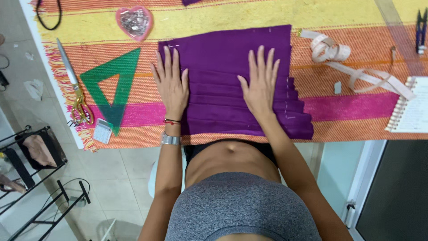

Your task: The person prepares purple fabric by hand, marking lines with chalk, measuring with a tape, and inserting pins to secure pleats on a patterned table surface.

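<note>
Purple pleated fabric [232, 85] lies flat at the middle of the desk [356, 134], on a striped woven mat of orange, yellow and pink [347, 27]. Both hands press on it, palms down, fingers spread and pointing to twelve o'clock, gripping nothing. The left hand [170, 85] rests on the fabric's nine o'clock edge; the right hand [260, 85] lies on its three o'clock half, near the stepped pleat ends. At nine o'clock from the left hand sits a green transparent plastic set square [129, 67], and beyond it gold-handled scissors [73, 87]. A pink heart-shaped dish of pins [134, 22] stands at eleven o'clock. A pale coiled measuring tape [339, 56] lies at two o'clock, and a spiral-bound notebook [412, 109] at three o'clock.
</note>
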